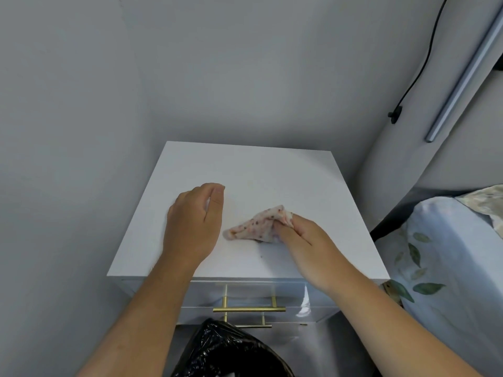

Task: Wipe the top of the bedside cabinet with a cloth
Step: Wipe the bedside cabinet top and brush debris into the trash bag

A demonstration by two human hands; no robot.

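Right now your right hand (302, 240) pinches the bunched cloth (257, 224) on the cabinet top (245, 164), toward its front-right — the cloth's long axis trails left toward your left hand (194, 219), which rests loosely curled and empty near the left edge. Beyond both, the back half lies bare — likely your next sweep.

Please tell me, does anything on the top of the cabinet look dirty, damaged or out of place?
Little stands out. The cabinet top is bare and undamaged. One small dark speck lies near the front edge, just below the cloth held by the right hand; it may be dirt not yet wiped. The left hand rests on the top.
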